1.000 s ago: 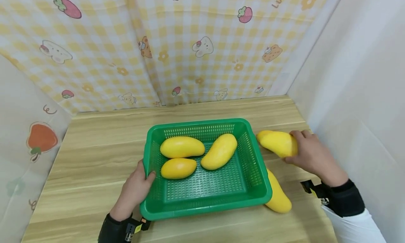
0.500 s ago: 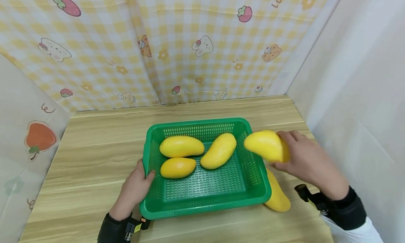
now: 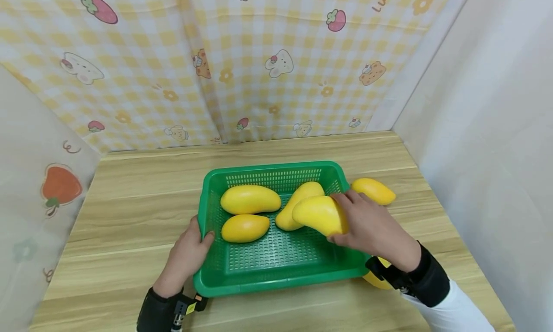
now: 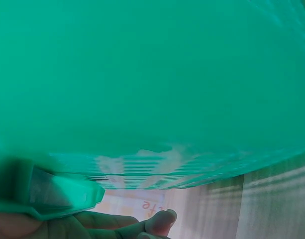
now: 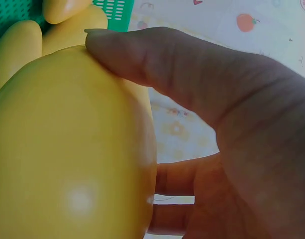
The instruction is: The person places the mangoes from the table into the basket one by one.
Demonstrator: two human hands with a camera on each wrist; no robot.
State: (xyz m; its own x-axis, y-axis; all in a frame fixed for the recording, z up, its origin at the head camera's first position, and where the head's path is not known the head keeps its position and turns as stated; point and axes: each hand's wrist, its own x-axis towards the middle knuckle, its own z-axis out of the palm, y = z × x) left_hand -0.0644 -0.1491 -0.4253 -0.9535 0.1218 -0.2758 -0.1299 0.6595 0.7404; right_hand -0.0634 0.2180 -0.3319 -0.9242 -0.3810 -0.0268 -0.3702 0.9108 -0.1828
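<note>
My right hand [image 3: 367,224] grips a yellow mango [image 3: 319,214] over the right half of a green plastic basket [image 3: 276,286]. In the right wrist view the thumb lies along one side of the held mango [image 5: 67,139], with fingers on the other. My left hand [image 3: 187,250] holds the basket's left rim, thumb over the edge; the left wrist view shows its fingers [image 4: 122,224] under the rim. Inside the basket lie three mangoes: one at upper left [image 3: 250,199], a smaller one below [image 3: 245,228], and a slanted mango [image 3: 308,190] partly covered by the held one.
Right of the basket, a mango [image 3: 373,190] lies on the wooden table [image 3: 142,202]. Another mango [image 3: 378,279] sits by the basket's lower right corner, mostly hidden under the right wrist. A checked cloth [image 3: 242,92] hangs behind, with a white curtain [image 3: 484,130] at the right.
The right hand has lifted its mango from the table at the right and carried it left over the basket, uncovering another mango there. The left hand stays on the rim.
</note>
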